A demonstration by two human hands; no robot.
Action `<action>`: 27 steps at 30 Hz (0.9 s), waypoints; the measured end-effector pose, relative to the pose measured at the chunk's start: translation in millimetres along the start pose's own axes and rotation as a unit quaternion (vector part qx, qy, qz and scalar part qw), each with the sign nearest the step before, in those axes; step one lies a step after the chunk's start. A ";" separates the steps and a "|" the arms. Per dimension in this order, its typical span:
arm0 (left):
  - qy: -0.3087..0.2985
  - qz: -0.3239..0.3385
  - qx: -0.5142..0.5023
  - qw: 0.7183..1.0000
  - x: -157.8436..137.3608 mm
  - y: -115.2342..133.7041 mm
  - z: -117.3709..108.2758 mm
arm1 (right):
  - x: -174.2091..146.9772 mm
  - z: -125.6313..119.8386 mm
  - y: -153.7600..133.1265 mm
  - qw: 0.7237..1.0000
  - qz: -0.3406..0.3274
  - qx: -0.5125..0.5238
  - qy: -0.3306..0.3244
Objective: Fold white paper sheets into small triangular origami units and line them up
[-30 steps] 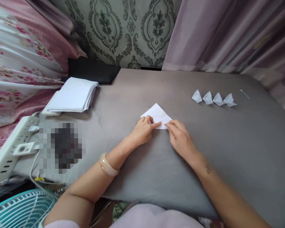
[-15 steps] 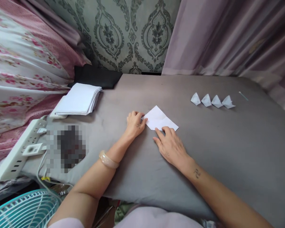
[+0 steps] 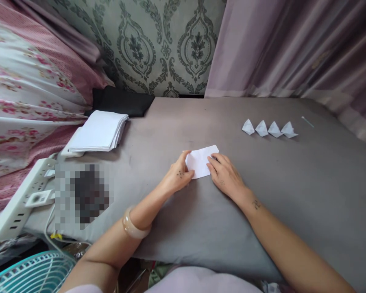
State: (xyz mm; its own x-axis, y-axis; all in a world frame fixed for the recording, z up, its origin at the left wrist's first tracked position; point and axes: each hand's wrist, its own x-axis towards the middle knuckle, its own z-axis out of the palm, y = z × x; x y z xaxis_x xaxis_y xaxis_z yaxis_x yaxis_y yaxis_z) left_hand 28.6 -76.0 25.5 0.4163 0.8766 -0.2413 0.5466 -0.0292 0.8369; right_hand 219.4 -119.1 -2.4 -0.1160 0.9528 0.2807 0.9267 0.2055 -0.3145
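A folded sheet of white paper (image 3: 200,162) lies between my hands over the grey-covered table (image 3: 277,195). My left hand (image 3: 180,173) grips its left end, thumb on the near corner and fingers at the far one. At the right end, my right hand (image 3: 227,173) holds the edge with its thumb and fingers closed on the paper. Small folded white paper shapes (image 3: 261,128), several in a row, stand farther back on the right.
To the left lies a stack of white paper (image 3: 97,130), with a black folded item (image 3: 125,101) behind it. A white power strip (image 3: 16,203) with plugs and cables runs along the left edge. A teal fan (image 3: 33,272) stands at the lower left. A thin stick (image 3: 307,121) lies at the right.
The paper has turned from a pointed, diamond-like position to a slanted rectangle and come slightly nearer. Both hands have shifted to its two ends; my right hand now grips its right side.
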 end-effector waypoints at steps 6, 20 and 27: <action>-0.040 0.042 0.008 0.998 -8.3 3.9 -5.1 | 5.1 1.8 10.7 0.999 -0.043 0.017 0.009; 0.104 0.233 0.429 0.866 -9.9 3.9 -3.9 | -3.1 -8.7 25.8 0.986 -0.120 0.110 -0.036; -0.032 0.410 0.426 0.806 5.5 -5.8 -1.5 | -15.4 -25.4 29.0 0.979 -0.171 0.072 -0.084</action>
State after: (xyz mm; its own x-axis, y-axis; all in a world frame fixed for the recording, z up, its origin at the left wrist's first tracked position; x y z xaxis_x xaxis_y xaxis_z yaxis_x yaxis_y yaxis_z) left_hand 26.7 -70.2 20.1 0.9127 0.3700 0.1736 0.3589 -0.9288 0.0928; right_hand 257.2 -133.6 7.2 -0.4789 0.8437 0.2423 0.7649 0.5365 -0.3564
